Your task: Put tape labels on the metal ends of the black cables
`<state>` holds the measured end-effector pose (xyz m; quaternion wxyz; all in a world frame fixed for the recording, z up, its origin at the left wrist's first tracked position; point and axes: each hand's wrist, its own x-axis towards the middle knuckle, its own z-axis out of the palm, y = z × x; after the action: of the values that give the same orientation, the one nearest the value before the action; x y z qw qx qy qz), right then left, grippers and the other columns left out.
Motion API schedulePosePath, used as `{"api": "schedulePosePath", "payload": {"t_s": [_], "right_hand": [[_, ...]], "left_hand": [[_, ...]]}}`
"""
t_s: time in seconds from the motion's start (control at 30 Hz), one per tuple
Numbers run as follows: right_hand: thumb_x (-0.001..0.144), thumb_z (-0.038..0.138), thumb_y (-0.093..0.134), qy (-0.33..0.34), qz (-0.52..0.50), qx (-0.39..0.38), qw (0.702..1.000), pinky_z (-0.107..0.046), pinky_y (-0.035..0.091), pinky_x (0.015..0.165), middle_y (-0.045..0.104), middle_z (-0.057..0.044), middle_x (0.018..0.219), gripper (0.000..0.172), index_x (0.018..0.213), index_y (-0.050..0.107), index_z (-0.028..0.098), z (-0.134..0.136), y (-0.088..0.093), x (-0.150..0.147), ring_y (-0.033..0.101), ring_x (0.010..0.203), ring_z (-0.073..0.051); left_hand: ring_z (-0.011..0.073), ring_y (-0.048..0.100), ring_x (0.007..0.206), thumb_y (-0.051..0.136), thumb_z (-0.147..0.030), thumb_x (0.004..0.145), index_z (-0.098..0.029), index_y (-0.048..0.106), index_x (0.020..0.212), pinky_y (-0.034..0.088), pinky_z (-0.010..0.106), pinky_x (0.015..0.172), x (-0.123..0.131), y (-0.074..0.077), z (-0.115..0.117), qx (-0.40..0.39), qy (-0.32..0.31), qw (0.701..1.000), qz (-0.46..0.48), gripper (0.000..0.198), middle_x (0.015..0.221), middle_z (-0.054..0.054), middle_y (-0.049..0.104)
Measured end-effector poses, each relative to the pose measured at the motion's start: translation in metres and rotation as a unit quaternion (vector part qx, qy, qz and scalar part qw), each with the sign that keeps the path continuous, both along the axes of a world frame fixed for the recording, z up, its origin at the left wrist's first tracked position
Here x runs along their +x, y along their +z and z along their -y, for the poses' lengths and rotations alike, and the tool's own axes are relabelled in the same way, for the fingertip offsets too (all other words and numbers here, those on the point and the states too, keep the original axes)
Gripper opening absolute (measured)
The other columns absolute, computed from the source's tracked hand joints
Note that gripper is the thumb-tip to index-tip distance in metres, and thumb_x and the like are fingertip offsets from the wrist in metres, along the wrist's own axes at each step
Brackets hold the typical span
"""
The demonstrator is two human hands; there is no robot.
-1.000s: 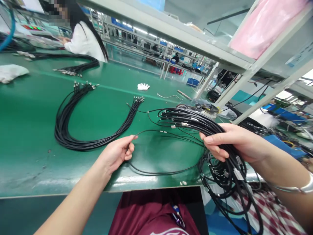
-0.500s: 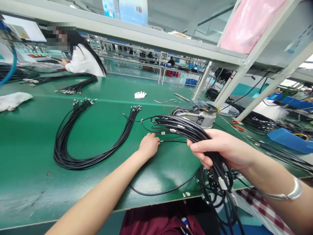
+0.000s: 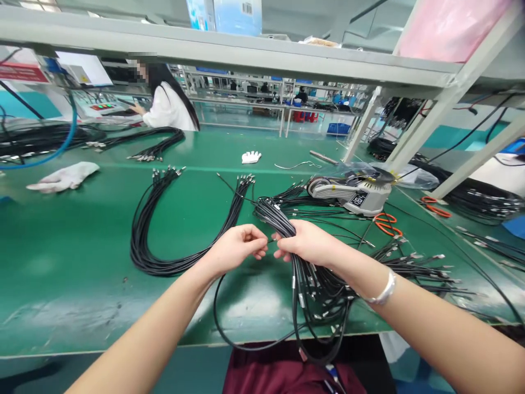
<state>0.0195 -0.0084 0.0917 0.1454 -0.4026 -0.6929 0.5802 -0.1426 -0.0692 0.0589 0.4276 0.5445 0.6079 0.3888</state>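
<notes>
My right hand (image 3: 308, 242) is closed around a thick bundle of black cables (image 3: 314, 279) with metal connector ends, held just above the green table (image 3: 74, 262); its loops hang past the front edge. My left hand (image 3: 237, 249) pinches the end of a single black cable (image 3: 229, 328) right beside the right hand. That single cable loops down over the table's front edge. A neat U-shaped bundle of black cables (image 3: 164, 257) lies on the table to the left of my hands.
A grey tape dispenser (image 3: 353, 192) and orange scissors (image 3: 385, 223) sit right of centre. White gloves (image 3: 251, 157) and a white cloth (image 3: 65, 178) lie further back. More cable bundles (image 3: 156, 143) lie near a person in white (image 3: 170, 106). Shelf posts (image 3: 414, 131) rise at right.
My hands came together: the right hand carried the bundle leftward and lower, the left hand rose off the table to meet it. The camera view shifted left to right across the table.
</notes>
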Motion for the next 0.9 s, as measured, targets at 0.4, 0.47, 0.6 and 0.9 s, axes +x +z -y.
{"api": "schedulePosePath", "payload": {"t_s": [0.4, 0.47, 0.6, 0.9], "right_hand": [[0.063, 0.002, 0.061, -0.056, -0.029, 0.035, 0.997, -0.022, 0.050, 0.056, 0.066, -0.003, 0.061, 0.013, 0.065, 0.057, 0.014, -0.014, -0.002, -0.009, 0.062, 0.054, -0.012], [0.062, 0.001, 0.062, -0.056, -0.046, 0.026, 0.997, -0.022, 0.051, 0.056, 0.066, -0.003, 0.061, 0.014, 0.064, 0.057, 0.014, -0.014, -0.003, -0.011, 0.062, 0.054, -0.012], [0.064, 0.001, 0.062, -0.055, -0.059, 0.017, 0.997, -0.020, 0.052, 0.056, 0.067, -0.004, 0.063, 0.013, 0.063, 0.057, 0.013, -0.013, -0.004, -0.012, 0.061, 0.053, -0.010], [0.070, 0.012, 0.063, -0.068, -0.058, 0.014, 0.996, -0.020, 0.052, 0.044, 0.066, -0.005, 0.062, 0.008, 0.077, 0.059, 0.014, -0.007, 0.051, 0.024, 0.067, 0.059, -0.017]], "left_hand": [[0.0107, 0.058, 0.063, 0.068, -0.029, 0.076, -0.014, 0.059, 0.072, 0.044, 0.022, 0.063, 0.013, -0.048, 0.128, -0.074, 0.179, 0.920, 0.340, 0.018, 0.067, 0.002, 0.064], [0.0118, 0.059, 0.065, 0.069, -0.028, 0.075, -0.014, 0.060, 0.069, 0.045, 0.023, 0.066, 0.043, -0.069, 0.147, -0.067, 0.188, 0.883, 0.424, 0.018, 0.066, 0.003, 0.064], [0.0124, 0.058, 0.058, 0.076, -0.029, 0.068, -0.015, 0.059, 0.066, 0.047, 0.027, 0.067, 0.099, -0.088, 0.158, -0.070, 0.178, 0.808, 0.557, 0.022, 0.059, 0.002, 0.062], [0.0131, 0.061, 0.068, 0.069, -0.021, 0.075, -0.011, 0.066, 0.089, 0.051, 0.027, 0.074, 0.064, -0.002, 0.113, 0.064, 0.189, 0.818, 0.539, 0.018, 0.069, 0.003, 0.062]]}}
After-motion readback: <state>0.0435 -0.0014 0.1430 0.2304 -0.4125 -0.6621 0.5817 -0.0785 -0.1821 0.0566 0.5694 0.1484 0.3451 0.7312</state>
